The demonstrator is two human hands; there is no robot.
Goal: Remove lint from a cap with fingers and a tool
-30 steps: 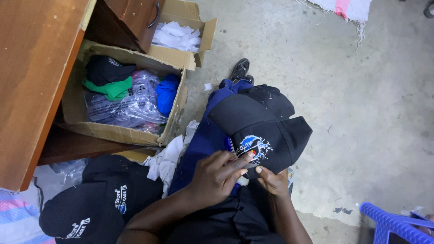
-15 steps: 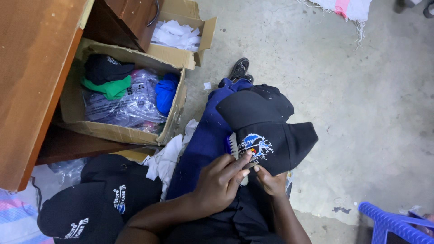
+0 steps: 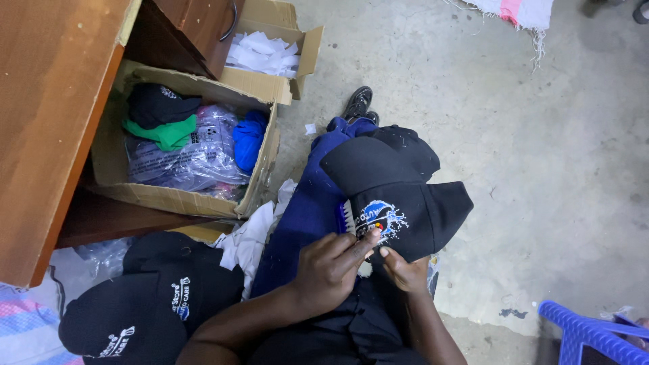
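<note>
both hands on the black cap (image 3: 412, 209) in the lap: left hand (image 3: 331, 267) pinching its embroidered front, right hand (image 3: 403, 270) gripping the edge underneath.

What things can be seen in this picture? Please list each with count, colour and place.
cap on the lap: one, black with a blue and white emblem, on the person's knees, both hands at it
second cap: one, black, lying partly under the first
caps on the floor: at least two, black with white lettering, lower left
large box: one, brown cardboard, left of the legs, holding black, green and blue items and clear bags
small box: one, brown cardboard, top centre, holding white scraps
cabinet: one, brown wood, left edge
chair: one, blue plastic, lower right
shoe: one, black, on the concrete floor
left hand: fingers on the emblem
right hand: grips the cap's edge
</note>
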